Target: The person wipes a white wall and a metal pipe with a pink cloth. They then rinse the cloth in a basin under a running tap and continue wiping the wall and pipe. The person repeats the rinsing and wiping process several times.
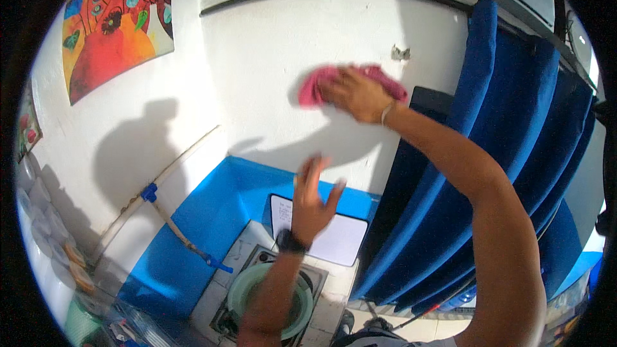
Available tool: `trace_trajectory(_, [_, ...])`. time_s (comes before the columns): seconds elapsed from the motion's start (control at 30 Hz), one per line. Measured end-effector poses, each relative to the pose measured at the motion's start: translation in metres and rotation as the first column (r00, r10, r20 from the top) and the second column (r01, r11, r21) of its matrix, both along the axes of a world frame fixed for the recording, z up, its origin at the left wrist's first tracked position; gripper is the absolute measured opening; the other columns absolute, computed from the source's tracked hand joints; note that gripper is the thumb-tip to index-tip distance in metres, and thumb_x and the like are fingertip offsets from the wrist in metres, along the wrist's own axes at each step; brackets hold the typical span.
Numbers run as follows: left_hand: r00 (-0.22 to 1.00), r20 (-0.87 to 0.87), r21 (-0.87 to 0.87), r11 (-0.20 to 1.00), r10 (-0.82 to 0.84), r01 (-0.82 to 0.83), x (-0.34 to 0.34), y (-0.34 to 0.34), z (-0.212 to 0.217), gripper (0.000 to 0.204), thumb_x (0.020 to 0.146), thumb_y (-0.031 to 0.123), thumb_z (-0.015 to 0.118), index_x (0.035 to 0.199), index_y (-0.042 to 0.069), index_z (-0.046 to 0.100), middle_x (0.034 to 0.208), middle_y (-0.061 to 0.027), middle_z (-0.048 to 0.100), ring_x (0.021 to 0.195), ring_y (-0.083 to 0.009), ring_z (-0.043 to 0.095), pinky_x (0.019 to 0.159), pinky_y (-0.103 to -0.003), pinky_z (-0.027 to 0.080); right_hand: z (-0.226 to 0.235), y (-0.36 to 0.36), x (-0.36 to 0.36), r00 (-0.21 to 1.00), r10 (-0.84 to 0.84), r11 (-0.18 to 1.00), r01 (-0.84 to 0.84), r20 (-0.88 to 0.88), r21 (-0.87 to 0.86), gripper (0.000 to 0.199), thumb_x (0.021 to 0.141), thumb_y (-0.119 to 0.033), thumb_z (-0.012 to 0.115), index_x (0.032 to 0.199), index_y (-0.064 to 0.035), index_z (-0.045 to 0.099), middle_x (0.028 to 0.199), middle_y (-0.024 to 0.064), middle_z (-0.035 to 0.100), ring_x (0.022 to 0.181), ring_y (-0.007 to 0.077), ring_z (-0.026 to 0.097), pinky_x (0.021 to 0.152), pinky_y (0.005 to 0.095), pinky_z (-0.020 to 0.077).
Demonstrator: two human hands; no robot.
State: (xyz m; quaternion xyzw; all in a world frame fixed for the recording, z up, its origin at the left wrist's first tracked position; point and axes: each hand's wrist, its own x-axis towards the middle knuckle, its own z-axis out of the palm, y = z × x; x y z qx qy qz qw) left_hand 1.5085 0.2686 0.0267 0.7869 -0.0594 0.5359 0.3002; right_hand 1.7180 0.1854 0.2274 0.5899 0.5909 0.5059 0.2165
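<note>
My right hand [355, 95] presses a pink cloth [312, 88] flat against the upper part of the white wall [270, 45]. The fingers lie over the cloth, and it bunches out on both sides of the palm. A thin band circles that wrist. My left hand [313, 205] is raised lower down, fingers and thumb apart, with nothing in it and slightly blurred. It wears a dark wristband and covers part of a small whiteboard [337, 239] with handwriting, which leans against the blue lower wall.
A green basin [252, 281] sits in the sink below my left forearm. A pipe with a blue tap [220, 266] runs along the left wall. Blue curtains [443, 212] hang at the right. A colourful painting [119, 29] is at upper left, a wall fitting [400, 53] beside the cloth.
</note>
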Motion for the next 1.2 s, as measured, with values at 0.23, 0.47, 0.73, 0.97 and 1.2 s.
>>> trace_trajectory(0.23, [0.908, 0.140, 0.355, 0.836, 0.395, -0.418, 0.124, 0.080, 0.221, 0.086, 0.095, 0.060, 0.063, 0.161, 0.013, 0.033, 0.169, -0.0227, 0.018, 0.155, -0.0492, 0.014, 0.119, -0.072, 0.019, 0.050, -0.108, 0.002, 0.994, -0.105, 0.826, 0.098, -0.020, 0.555, 0.048, 0.101, -0.039, 0.055, 0.143, -0.0170, 0.058, 0.158, 0.0136, 0.043, 0.151, 0.0354, 0.033, 0.125, 0.0600, 0.0167])
trace_trajectory(0.47, [0.890, -0.108, 0.163, 0.891, 0.443, -0.424, 0.182, 0.103, 0.213, 0.120, 0.081, 0.093, 0.045, 0.168, 0.020, 0.007, 0.172, -0.0193, -0.009, 0.156, -0.0465, -0.016, 0.111, -0.083, -0.006, 0.075, -0.118, 0.012, 0.961, -0.258, 0.838, 0.272, -0.096, 0.473, 0.051, 0.106, -0.040, 0.047, 0.151, -0.0163, 0.051, 0.162, 0.0142, 0.040, 0.154, 0.0353, 0.029, 0.129, 0.0534, 0.0100])
trace_trajectory(0.73, [0.856, 0.028, 0.153, 0.844, 0.516, -0.514, 0.191, 0.107, 0.205, 0.126, 0.079, 0.086, 0.058, 0.166, 0.008, 0.011, 0.174, -0.0158, 0.002, 0.159, -0.0417, -0.003, 0.112, -0.082, -0.001, 0.125, 0.022, 0.002, 0.993, -0.095, 0.951, 0.071, 0.064, 0.302, 0.057, 0.106, -0.047, 0.043, 0.154, -0.0169, 0.048, 0.164, 0.0116, 0.038, 0.155, 0.0310, 0.030, 0.129, 0.0482, 0.0165])
trace_trajectory(0.97, [0.846, 0.109, 0.159, 0.831, 0.522, -0.533, 0.196, 0.114, 0.200, 0.120, 0.084, 0.083, 0.057, 0.166, 0.009, 0.010, 0.173, -0.0158, 0.005, 0.159, -0.0427, 0.000, 0.113, -0.082, 0.000, 0.109, 0.000, 0.012, 0.996, 0.068, 0.879, -0.030, -0.062, 0.476, 0.054, 0.103, -0.040, 0.052, 0.148, -0.0108, 0.054, 0.158, 0.0177, 0.044, 0.149, 0.0374, 0.037, 0.125, 0.0534, 0.0232])
trace_trajectory(1.2, [0.827, 0.093, 0.170, 0.809, 0.555, -0.562, 0.200, 0.119, 0.198, 0.123, 0.080, 0.094, 0.041, 0.167, 0.015, 0.007, 0.174, -0.0144, 0.000, 0.159, -0.0399, -0.004, 0.114, -0.081, -0.002, 0.060, -0.173, 0.031, 0.980, 0.018, 0.628, 0.141, -0.196, 0.765, 0.052, 0.104, -0.030, 0.054, 0.151, -0.0077, 0.050, 0.162, 0.0240, 0.036, 0.151, 0.0447, 0.029, 0.127, 0.0511, 0.0220])
